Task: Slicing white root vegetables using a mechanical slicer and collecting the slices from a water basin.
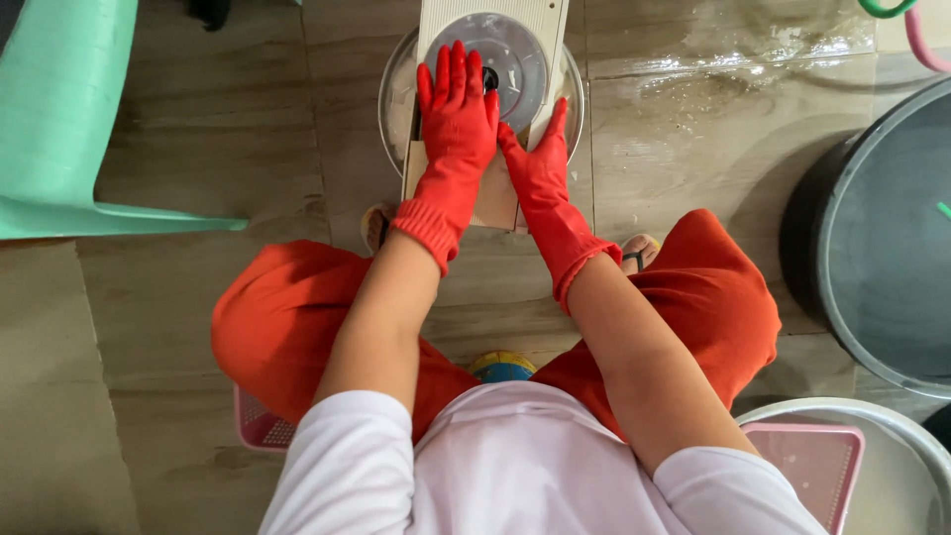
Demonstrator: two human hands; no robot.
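The left hand (pixel 458 114), in a red rubber glove, lies flat with its fingers stretched out and close together, palm pressed down on the clear round disc (pixel 510 54) set into a cream-coloured slicer board (pixel 543 20) — its grip is spread, pinching nothing. The right hand (pixel 538 159), gloved the same red, rests against the right edge of that board lower down, thumb raised toward the disc and fingers pointing along the board; whether its grip closes around the edge I cannot tell, since the fingers lie partly behind the left wrist. The board lies across a round metal basin (pixel 395 94) on the tiled floor (pixel 218 129), straight ahead of the person's knees, with its near end sticking out past the basin rim toward them.

The person squats in orange trousers (pixel 733 297) and a pale shirt, bare forearms running down to the glove cuffs, and a sandalled foot (pixel 639 253) shows just beside the right cuff. A mint-green plastic chair (pixel 59 119) stands well off to the left. To the right sits a large dark tub (pixel 882 248), and near the bottom right a white basin (pixel 906 476) holds a pink tray (pixel 817 471). The floor beyond the board, toward the top right, is wet and shiny — a pink-and-green hose end (pixel 906 20) shows in that corner
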